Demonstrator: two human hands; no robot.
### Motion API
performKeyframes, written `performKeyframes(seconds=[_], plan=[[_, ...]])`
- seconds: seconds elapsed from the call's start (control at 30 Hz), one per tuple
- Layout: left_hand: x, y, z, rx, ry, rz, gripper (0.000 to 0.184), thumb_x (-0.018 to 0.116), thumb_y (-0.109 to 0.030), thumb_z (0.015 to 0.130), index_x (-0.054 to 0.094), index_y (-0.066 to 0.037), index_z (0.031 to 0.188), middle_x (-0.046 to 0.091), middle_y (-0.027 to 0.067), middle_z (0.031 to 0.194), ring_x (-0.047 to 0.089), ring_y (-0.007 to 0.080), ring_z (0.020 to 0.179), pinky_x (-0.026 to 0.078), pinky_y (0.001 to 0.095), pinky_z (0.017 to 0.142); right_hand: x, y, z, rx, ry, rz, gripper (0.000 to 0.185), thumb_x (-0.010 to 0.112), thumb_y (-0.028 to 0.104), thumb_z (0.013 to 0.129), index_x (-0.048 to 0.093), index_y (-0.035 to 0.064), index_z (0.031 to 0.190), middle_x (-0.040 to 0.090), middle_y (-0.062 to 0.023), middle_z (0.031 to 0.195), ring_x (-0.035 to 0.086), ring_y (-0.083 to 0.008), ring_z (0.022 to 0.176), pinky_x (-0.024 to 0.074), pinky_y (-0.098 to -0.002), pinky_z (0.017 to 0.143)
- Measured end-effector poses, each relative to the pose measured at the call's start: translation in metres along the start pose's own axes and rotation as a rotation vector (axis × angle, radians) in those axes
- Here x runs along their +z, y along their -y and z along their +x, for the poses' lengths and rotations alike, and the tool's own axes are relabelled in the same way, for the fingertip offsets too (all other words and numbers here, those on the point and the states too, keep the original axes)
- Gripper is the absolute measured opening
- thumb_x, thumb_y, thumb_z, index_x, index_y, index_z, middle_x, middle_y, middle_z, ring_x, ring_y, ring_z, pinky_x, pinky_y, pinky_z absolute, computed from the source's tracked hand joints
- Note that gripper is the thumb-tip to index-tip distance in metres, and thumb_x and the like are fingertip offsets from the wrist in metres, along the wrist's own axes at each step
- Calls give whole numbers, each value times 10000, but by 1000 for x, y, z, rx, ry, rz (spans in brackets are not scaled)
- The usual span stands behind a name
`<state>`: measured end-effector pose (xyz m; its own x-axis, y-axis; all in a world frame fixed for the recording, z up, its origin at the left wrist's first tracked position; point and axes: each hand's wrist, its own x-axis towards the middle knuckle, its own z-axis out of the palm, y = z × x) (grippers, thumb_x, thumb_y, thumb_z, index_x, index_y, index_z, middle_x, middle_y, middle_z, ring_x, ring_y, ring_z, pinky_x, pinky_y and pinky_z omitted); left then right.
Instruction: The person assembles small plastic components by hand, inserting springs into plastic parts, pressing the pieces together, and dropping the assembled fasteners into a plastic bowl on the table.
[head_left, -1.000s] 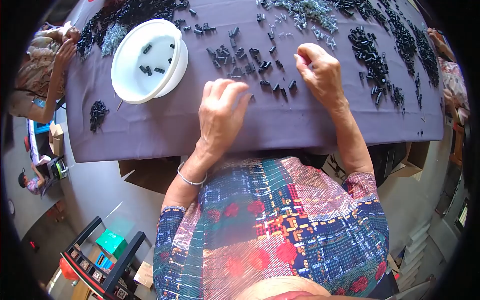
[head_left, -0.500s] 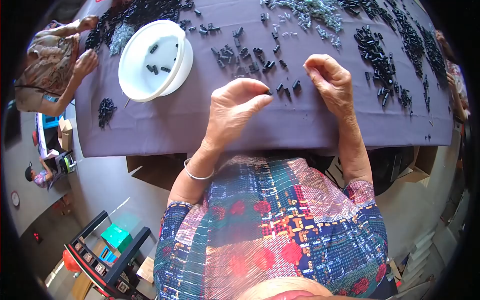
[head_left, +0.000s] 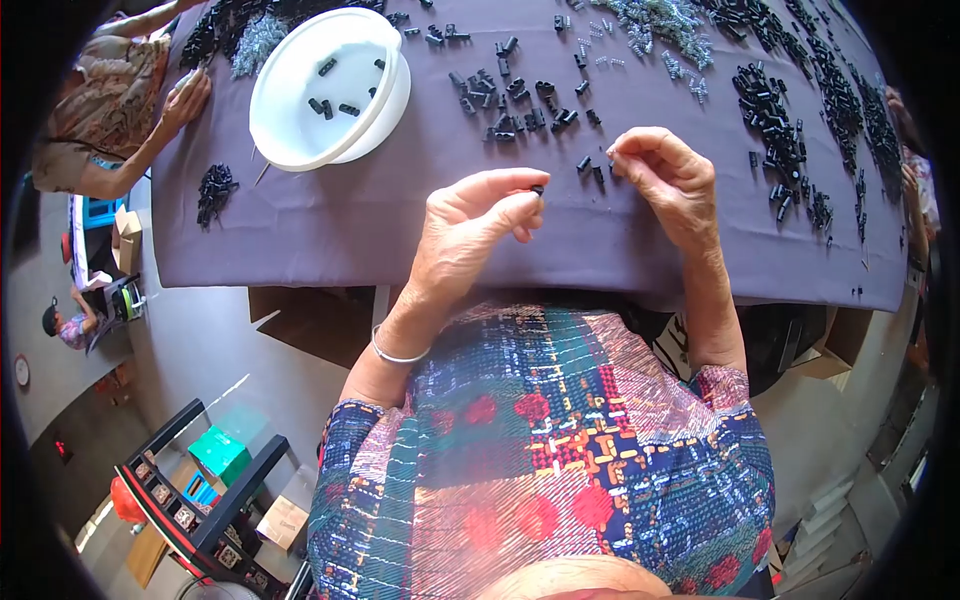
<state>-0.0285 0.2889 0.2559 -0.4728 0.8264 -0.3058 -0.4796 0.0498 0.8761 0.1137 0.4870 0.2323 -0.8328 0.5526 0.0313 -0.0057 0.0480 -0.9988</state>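
Note:
My left hand point(head_left: 465, 225) is closed in a pinch, with a small black cylindrical part point(head_left: 538, 190) between thumb and forefinger. To its right, my right hand point(head_left: 675, 190) is also pinched. Whatever its fingertips hold, if anything, is too small to make out. Just beside those fingertips, a few loose black parts point(head_left: 584, 163) lie on the purple cloth. Beyond both hands is a loose group of similar black cylinders point(head_left: 515, 125). A white bowl point(head_left: 265, 135) at the left has several black parts inside.
Clear springs point(head_left: 650, 30) are heaped at the back. A large pile of black parts point(head_left: 765, 120) lies to the right, a small dark pile point(head_left: 214, 195) to the left. Another person's hand point(head_left: 187, 97) rests at the left table edge. The cloth-covered table point(head_left: 330, 255) ends before my body.
The view has shifted, so the table things appear higher and further right. My right fingertips are now close beside the loose black parts. My left hand keeps its pinch on the black part.

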Motion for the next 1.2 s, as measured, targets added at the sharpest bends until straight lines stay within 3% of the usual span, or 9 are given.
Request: performKeyframes(seconds=[0.13,0.37,0.57,0.87,1.2], plan=[[5,-7,-3,-158,-39,-210,209,660,-83,913,633,9,1098,682,84,882,655,154,795,532,260,695,11,17,-9,57,24,62,140,603,-80,887,632,-21,1010,651,-31,933,605,-86,858,497,-216,794],[-2,6,-4,-269,7,-513,208,667,-59,897,612,-4,1091,656,85,956,657,171,854,538,282,709,38,35,-23,-135,46,-87,154,650,-97,816,650,-15,947,665,-70,885,632,-124,802,521,-252,732],[7,6,-9,-178,-31,-413,236,686,-32,874,606,-5,1094,663,91,956,667,184,874,539,285,720,48,43,-25,-443,-4,-403,218,678,-118,729,655,0,910,678,-116,840,673,-251,764,542,-317,673],[10,13,-9,-61,-1,-270,206,700,-13,860,625,32,1047,685,113,966,674,174,855,541,281,722,51,45,-29,-451,1,-566,213,688,-91,735,649,3,921,679,-118,853,681,-281,798,552,-346,698],[9,14,-9,-121,7,-325,209,691,-27,872,619,31,1060,679,109,977,670,175,879,537,283,736,60,41,-36,-470,-59,-645,325,693,-90,726,651,-17,1039,673,-143,916,666,-289,815,550,-354,706]])
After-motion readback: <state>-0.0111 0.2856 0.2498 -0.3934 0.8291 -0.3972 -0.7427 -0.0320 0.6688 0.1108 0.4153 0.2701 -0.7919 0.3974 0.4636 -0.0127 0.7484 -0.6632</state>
